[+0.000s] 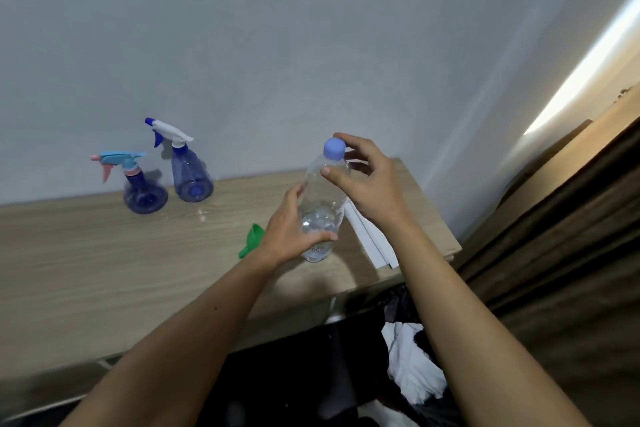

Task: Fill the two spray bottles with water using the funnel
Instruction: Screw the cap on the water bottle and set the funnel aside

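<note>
My left hand (289, 229) grips the lower body of a clear plastic water bottle (320, 204), held above the wooden table (104, 253). Its blue cap (334, 148) is on. My right hand (363, 180) hovers at the bottle's top, fingers spread around the cap and neck without a clear grip. A green funnel (251, 241) lies on the table, partly hidden behind my left hand. Two blue see-through spray bottles stand by the wall: a short round one with a light blue and pink trigger (138, 184) and a taller one with a white and blue trigger (188, 170).
Flat white sheets or strips (370, 239) lie on the table's right end, close to the edge. A grey wall rises right behind the table. Dark curtains (554, 236) hang to the right. Dark and white cloth (412, 381) lies below the table's front edge.
</note>
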Demonstrator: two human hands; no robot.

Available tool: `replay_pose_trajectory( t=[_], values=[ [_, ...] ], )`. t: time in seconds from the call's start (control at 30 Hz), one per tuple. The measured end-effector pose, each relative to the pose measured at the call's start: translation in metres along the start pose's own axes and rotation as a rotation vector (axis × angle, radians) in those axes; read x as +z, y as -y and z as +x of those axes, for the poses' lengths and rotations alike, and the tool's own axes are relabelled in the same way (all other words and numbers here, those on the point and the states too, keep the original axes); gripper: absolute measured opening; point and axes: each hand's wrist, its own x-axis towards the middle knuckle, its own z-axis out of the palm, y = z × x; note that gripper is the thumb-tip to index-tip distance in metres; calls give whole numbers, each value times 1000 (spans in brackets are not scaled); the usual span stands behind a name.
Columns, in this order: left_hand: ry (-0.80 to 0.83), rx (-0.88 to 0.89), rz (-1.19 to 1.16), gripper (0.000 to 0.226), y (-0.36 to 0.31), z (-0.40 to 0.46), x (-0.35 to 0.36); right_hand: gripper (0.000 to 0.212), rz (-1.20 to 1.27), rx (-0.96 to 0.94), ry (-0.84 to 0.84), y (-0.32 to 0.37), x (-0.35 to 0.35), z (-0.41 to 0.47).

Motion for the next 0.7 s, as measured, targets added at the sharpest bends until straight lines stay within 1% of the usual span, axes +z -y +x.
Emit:
replay_pose_trajectory(
  t=[0.1, 0.2, 0.33, 0.47, 0.53, 0.6, 0.7],
  values=[
    [-32, -23, 103, 132, 22, -18, -15, 71, 8, 5, -22, -9, 6, -9],
    [-65, -64, 167, 128, 52, -34, -33, 88, -5, 47, -39, -26, 17, -17],
    [-119, -163, 187, 122, 86, -52, -49, 98, 65, 148, -28, -54, 30, -31],
    [-90, -242, 157, 121, 111, -60, -51, 107, 89, 139, -13, -74, 39, -43],
    [-75, -250, 146, 121, 119, -58, -50, 107, 90, 139, -20, -82, 43, -45],
    [-59, -241, 138, 118, 125, -54, -48, 99, 85, 148, -33, -89, 46, -46],
    [-62, -220, 122, 104, 125, -50, -45, 86, 83, 165, -51, -93, 48, -47]
  ],
)
